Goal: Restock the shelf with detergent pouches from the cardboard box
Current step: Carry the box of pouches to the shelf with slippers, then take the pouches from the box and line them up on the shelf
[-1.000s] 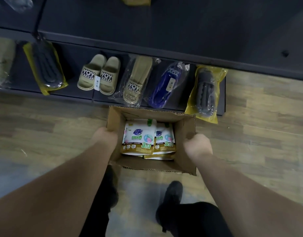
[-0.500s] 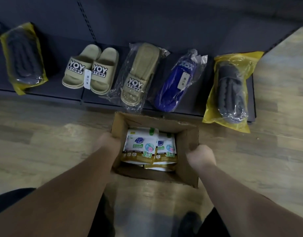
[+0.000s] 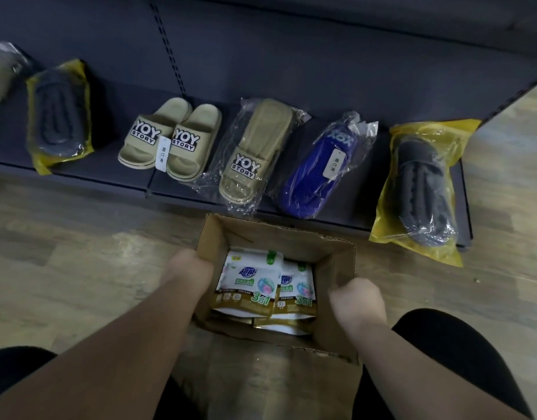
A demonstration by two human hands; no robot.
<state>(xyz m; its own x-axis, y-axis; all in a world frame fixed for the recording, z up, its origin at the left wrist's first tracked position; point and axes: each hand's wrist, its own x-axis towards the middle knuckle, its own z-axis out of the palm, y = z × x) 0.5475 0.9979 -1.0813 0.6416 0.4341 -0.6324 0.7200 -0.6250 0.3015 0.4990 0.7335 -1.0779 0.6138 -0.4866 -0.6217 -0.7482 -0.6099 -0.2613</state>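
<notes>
An open cardboard box (image 3: 279, 237) sits low over the wooden floor in front of a dark bottom shelf (image 3: 115, 183). Inside it lie several white and gold detergent pouches (image 3: 249, 286), stacked flat with their printed fronts up. My left hand (image 3: 188, 268) grips the box's left wall. My right hand (image 3: 356, 301) grips the right wall, fingers curled over its rim. Both forearms reach down from the bottom of the view.
The bottom shelf holds slippers: a beige pair (image 3: 170, 137), a bagged beige slipper (image 3: 255, 153), a bagged blue one (image 3: 318, 171), and dark ones in yellow bags (image 3: 424, 189) (image 3: 59, 116). Wooden floor (image 3: 64, 268) surrounds the box. My dark-clad knees flank it.
The view has dropped lower and closer to the bottom shelf. The box, held by both hands, has come down towards the floor, and my knees have bent into view.
</notes>
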